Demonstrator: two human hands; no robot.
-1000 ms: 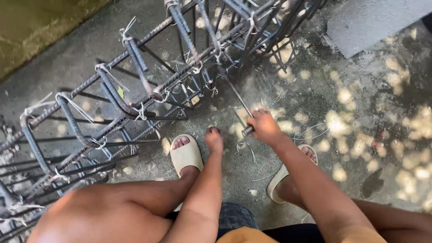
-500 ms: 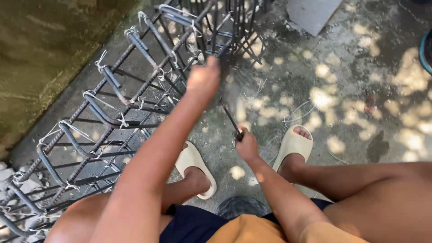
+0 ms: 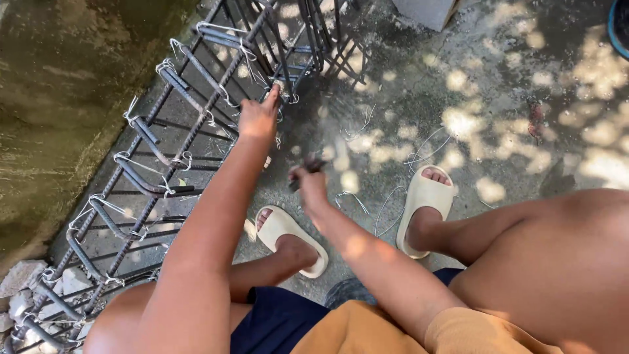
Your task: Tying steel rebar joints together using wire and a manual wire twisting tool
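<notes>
A long rebar cage (image 3: 167, 164) of dark steel bars and stirrups tied with pale wire lies on the concrete ground, running from lower left to top middle. My left hand (image 3: 259, 117) reaches out and touches a bar of the cage near its far end, fingers curled over the steel. My right hand (image 3: 308, 180) hovers nearer my body, closed around a small dark tying tool (image 3: 313, 166) whose shape is blurred. Cream slide sandals (image 3: 424, 203) are on both my feet, between the cage and my bent knees.
Loose pieces of tie wire (image 3: 393, 196) lie scattered on the concrete around my feet. A mossy wall or slab (image 3: 59, 98) borders the cage on the left. A grey block (image 3: 429, 10) sits at the top, a blue rim (image 3: 619, 29) at the top right corner. Rubble (image 3: 19, 288) lies at lower left.
My left hand has gone from near my foot out to the far part of the cage. My right hand pulled back from the cage with the tool. The view shifted along the cage.
</notes>
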